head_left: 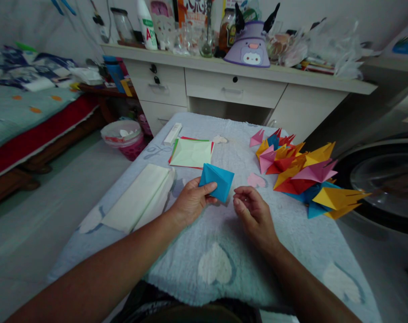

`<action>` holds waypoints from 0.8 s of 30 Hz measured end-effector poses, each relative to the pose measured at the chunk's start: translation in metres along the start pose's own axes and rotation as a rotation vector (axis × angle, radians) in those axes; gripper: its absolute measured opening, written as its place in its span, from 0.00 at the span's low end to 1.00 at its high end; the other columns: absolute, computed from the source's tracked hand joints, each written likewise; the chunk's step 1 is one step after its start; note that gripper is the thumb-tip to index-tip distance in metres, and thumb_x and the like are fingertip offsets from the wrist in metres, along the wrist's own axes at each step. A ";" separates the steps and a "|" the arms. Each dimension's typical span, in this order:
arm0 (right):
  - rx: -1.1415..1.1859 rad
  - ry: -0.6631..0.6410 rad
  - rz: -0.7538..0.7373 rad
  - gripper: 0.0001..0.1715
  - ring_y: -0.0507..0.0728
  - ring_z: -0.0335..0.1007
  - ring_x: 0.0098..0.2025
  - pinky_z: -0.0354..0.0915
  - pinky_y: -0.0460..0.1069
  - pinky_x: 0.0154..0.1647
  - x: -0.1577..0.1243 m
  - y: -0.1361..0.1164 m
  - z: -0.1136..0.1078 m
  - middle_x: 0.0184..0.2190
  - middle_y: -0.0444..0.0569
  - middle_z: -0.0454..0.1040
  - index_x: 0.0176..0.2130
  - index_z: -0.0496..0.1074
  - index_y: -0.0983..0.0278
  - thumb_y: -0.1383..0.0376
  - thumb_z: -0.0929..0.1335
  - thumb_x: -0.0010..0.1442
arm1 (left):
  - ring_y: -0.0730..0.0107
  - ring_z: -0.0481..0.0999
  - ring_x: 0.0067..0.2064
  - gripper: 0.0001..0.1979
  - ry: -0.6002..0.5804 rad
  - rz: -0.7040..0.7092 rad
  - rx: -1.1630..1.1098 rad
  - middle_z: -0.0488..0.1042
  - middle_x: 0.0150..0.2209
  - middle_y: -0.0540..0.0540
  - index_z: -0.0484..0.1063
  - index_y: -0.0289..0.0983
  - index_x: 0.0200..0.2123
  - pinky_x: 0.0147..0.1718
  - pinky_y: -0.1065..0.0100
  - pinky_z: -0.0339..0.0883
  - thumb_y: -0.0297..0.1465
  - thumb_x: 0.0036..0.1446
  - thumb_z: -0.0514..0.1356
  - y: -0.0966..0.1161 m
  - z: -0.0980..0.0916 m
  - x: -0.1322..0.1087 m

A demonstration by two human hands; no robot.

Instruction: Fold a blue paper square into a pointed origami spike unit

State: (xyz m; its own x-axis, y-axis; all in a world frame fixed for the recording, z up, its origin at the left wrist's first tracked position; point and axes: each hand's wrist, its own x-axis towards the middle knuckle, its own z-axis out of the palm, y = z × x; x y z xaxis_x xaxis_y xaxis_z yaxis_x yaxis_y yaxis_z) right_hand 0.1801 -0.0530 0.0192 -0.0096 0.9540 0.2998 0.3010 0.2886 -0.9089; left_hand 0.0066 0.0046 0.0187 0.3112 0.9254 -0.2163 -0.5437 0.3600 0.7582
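Observation:
A folded blue origami paper (221, 183), roughly diamond-shaped with creases, is pinched in my left hand (194, 200), the thumb lying on top of it. Just right of the paper is my right hand (253, 211), its fingers loosely curled with a gap between thumb and fingertips; nothing shows in it and it is apart from the paper. Beyond the left hand lies a stack of square paper sheets (192, 152), pale green on top with red and green edges peeking out. Folded paper cranes (301, 168) in yellow, red, pink, orange and blue are grouped on the right.
A cloth with hearts covers the table (177, 264). At left lie a white paper packet (136, 195) and a small white box (173, 133). A drawer desk (234, 85) stands behind, a washing machine (385, 179) at right, a bin (125, 139) at left.

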 end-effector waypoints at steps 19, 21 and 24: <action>-0.249 -0.007 0.005 0.14 0.50 0.58 0.21 0.55 0.45 0.23 0.004 0.001 0.011 0.20 0.41 0.65 0.27 0.69 0.63 0.59 0.66 0.62 | 0.74 0.74 0.28 0.13 0.082 0.145 0.188 0.79 0.30 0.47 0.78 0.33 0.30 0.29 0.71 0.71 0.36 0.45 0.72 -0.014 0.005 -0.005; -0.251 0.015 0.025 0.14 0.50 0.58 0.21 0.55 0.45 0.22 0.004 0.002 0.010 0.20 0.41 0.66 0.27 0.70 0.63 0.59 0.66 0.62 | 0.74 0.74 0.28 0.12 0.087 0.174 0.218 0.79 0.30 0.48 0.78 0.34 0.31 0.29 0.71 0.71 0.36 0.46 0.71 -0.015 0.004 -0.005; -0.263 0.015 0.009 0.14 0.50 0.60 0.22 0.56 0.46 0.23 0.003 0.003 0.010 0.20 0.41 0.67 0.28 0.71 0.63 0.60 0.66 0.63 | 0.75 0.74 0.27 0.11 0.092 0.206 0.256 0.78 0.28 0.49 0.78 0.34 0.30 0.30 0.72 0.70 0.36 0.48 0.70 -0.015 0.004 -0.006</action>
State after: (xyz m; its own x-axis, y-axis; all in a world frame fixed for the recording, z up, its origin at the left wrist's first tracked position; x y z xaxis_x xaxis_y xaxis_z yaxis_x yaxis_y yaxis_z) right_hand 0.1719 -0.0480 0.0145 0.0078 0.9544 0.2983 0.5387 0.2473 -0.8054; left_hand 0.0161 -0.0067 0.0108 0.1370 0.9866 -0.0885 -0.3707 0.1339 0.9190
